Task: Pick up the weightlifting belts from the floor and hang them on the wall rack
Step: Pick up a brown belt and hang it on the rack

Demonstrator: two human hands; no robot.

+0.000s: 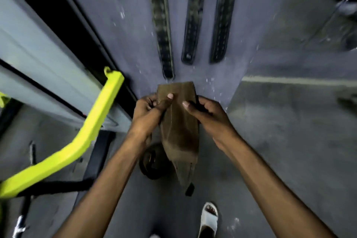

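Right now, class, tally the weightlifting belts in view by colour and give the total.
Black belts hanging on the wall: 3
Brown belt, held by left hand and right hand: 1
Total: 4

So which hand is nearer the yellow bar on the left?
Left. The left hand grips the brown belt on the side facing the yellow bar; the right hand grips its far edge.
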